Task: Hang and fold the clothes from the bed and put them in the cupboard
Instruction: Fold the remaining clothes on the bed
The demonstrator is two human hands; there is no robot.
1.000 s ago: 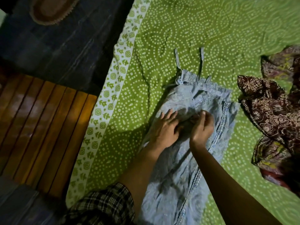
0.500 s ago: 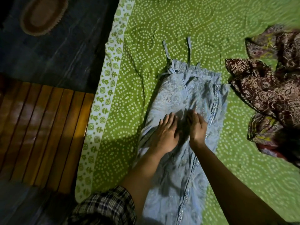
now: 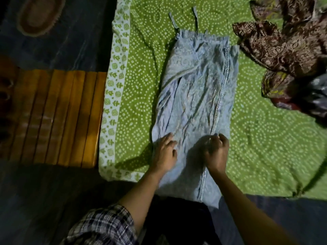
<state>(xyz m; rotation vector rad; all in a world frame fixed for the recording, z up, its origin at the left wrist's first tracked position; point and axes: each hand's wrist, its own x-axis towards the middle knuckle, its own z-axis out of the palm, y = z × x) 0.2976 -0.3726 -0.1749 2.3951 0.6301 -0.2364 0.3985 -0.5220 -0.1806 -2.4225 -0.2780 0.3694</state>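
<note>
Left hand lies flat on the blue garment; right hand pinches it.

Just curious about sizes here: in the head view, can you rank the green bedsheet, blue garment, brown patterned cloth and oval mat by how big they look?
1. Green bedsheet
2. Blue garment
3. Brown patterned cloth, partly cut off by the frame edge
4. Oval mat, also cut off at the top

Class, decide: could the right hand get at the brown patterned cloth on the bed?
Probably yes: only bare green sheet lies between the right hand, pinching the blue garment, and the brown cloth.
</note>
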